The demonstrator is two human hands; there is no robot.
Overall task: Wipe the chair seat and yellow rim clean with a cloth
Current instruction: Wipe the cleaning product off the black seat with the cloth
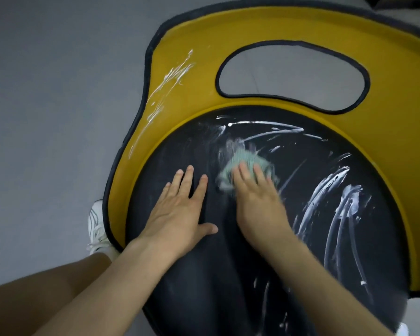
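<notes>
1. The black chair seat (216, 275) is filling the lower right of the view, with the yellow rim (192, 93) curving round it from 8 o'clock through 12 to 3 o'clock.
2. The left hand (180, 209) is lying flat and open on the seat at about 9 o'clock from its centre, fingers straight and spread, holding nothing.
3. The right hand (257, 200) is pressing down with straight, open fingers on a green cloth (243, 161). Both are looking blurred.
4. The cloth is sitting near the seat's centre, just toward 12 o'clock, sticking out past the fingertips.
5. White streaks (337, 202) are covering the seat at 3 o'clock, with more arcing across at 12 o'clock and a few flecks at 5 o'clock.
6. Thinner white smears (172, 76) are marking the rim at 10 o'clock.
7. An oval opening (291, 76) in the rim at 12 o'clock is showing the grey floor (46, 93).
8. A white shoe (96, 226) is standing on the floor just outside the rim at 8 o'clock.
</notes>
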